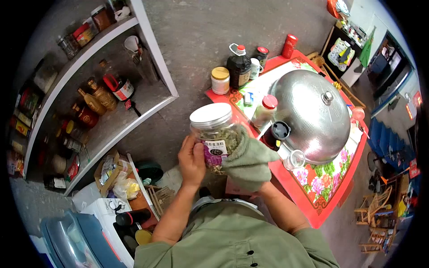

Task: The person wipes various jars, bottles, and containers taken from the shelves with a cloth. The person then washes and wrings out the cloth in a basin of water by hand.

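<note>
Holding clear jar (223,135): pale lid (211,115) up, purple-white label (216,152), long axis near-upright. Left hand (192,161) clamped on jar; right hand hidden by cloth (248,161), grip unclear.

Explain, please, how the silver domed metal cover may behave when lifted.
The silver domed metal cover is probably stiff, being metal. Its shiny, curved sides may feel slippery. Held by its small round metal knob, it could tilt, being so wide.

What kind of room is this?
It looks like a home kitchen or eating area. Bottles stand on the shelves, and a big metal dome sits on a table with a flowery tablecloth.
</note>
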`<state>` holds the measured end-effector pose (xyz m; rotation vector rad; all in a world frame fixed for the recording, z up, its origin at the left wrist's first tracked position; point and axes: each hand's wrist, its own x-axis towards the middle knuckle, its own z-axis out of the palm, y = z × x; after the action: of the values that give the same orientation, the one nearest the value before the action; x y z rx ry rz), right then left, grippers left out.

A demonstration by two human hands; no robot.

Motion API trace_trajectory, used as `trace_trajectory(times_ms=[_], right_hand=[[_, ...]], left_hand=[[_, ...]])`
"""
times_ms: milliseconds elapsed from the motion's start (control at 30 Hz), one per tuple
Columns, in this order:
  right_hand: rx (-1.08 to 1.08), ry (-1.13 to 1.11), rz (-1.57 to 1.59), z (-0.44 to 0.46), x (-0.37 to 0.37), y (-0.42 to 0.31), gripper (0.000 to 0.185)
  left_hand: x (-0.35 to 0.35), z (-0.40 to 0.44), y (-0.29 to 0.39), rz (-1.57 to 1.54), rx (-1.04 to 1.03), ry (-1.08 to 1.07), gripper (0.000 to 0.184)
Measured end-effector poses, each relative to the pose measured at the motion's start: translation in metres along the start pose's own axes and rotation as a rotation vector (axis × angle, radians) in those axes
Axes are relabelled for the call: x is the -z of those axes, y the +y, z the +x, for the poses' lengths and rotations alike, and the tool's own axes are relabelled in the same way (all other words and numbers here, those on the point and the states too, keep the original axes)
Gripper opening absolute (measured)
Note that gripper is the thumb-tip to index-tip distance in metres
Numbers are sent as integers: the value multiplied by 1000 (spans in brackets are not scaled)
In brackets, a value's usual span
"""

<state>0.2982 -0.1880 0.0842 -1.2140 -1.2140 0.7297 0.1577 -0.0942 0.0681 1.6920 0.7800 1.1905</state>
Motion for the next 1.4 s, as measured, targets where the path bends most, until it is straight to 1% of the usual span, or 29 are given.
trace_trajectory(times_ms=[67,133,167,200,233,267,333,367,433,467,533,600,667,700,733,800,833,867,933,967,1000,1033,1100,1167,1200,1267,1300,1367,1400], right_hand=[[100,144,-55,3,-6,6,93],[199,240,-239,8,-12,13,96],[381,275,-339,11,-15,11,92],[561,314,-434,12,-18,8,89],[582,319,-411,15,-23,12,78],[582,303,-397,15,-26,10,78],[397,283,-261,21,-28,-5,69],[214,155,-102,24,-23,-13,65],[253,75,-311,35,-19,-22,62],[189,36,-262,39,-15,-15,62],[25,-35,22,37,-6,21,62],[-154,-116,483,27,-4,40,55],[-282,-221,1009,17,-3,39,43],[-358,-283,1302,13,-2,32,39],[-366,-282,1303,11,-2,23,39],[-472,-141,1050,12,-9,-2,41],[-754,21,1159,17,-15,-23,43],[-766,98,1080,18,-20,-26,45],[-701,188,757,14,-24,-2,42],[-664,163,752,14,-23,2,39],[-630,137,748,18,-23,1,36],[-585,143,785,18,-22,12,31],[-353,4,405,16,-14,12,28],[-672,226,978,22,-14,0,36],[-665,242,982,19,-13,9,36],[-207,3,167,8,-8,18,50],[56,-11,-302,4,-2,11,61],[-34,-31,-288,0,1,48,56],[-238,-30,210,-2,1,53,47]], left_hand=[[-3,-4,13,56,-9,14,59],[-12,-9,30,-404,-3,-1,75],[-8,-5,41,-598,-37,-59,88],[-6,-3,43,-588,-40,-36,88],[-4,-1,44,-553,36,-78,87],[-3,-2,44,-518,117,-120,87],[-5,-2,45,-621,160,-34,85],[-3,-1,46,-594,122,-66,88],[2,-2,47,-427,65,-123,100],[4,-4,47,-288,42,-146,109],[6,-4,44,-174,-30,-234,116],[6,-6,43,-207,9,-219,123],[8,2,48,-17,-273,-372,125],[8,2,46,-49,-245,-397,125],[9,4,40,-51,-238,-395,125],[14,7,23,-12,-243,-363,125],[16,3,24,-26,-185,-318,126],[16,2,21,-31,-180,-324,126],[15,-2,12,-30,-10,-333,127],[15,-2,10,-23,-67,-297,124],[16,-3,7,-3,-35,-288,119],[16,-5,5,-138,40,-251,116],[16,-5,9,-284,146,-208,109],[15,-9,-8,-248,57,-217,106],[14,-8,-10,-196,14,-244,106],[4,-13,-11,-199,82,-275,108],[-2,-15,-10,-199,149,-285,110],[-12,-12,-6,-128,88,-363,112],[-17,-10,-4,-56,17,-411,115]])
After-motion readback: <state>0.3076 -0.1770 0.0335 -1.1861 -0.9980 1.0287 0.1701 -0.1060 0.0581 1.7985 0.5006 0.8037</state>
